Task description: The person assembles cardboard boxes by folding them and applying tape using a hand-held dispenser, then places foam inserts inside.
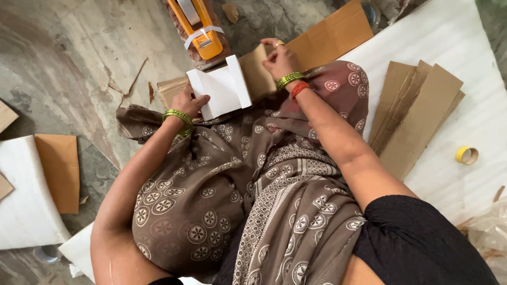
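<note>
1. I am looking down at my lap, draped in brown patterned cloth (pixel 222 195), filling the lower centre of the frame.
2. My left hand (pixel 191 103) is pinching the left edge of a white foam block (pixel 224 87), upper centre, its grip pressed onto the foam.
3. My right hand (pixel 279 59) is resting, fingers curled, on a brown cardboard piece (pixel 256 74) just behind the block; I cannot tell whether it is gripping.
4. The foam is looking light, soft and easily dented, so holding its edges seems best.
5. An orange tape dispenser (pixel 200 26) is lying at the top; stacked cardboard sheets (pixel 417 116) and a yellow tape roll (pixel 467 155) are sitting at the right.
</note>
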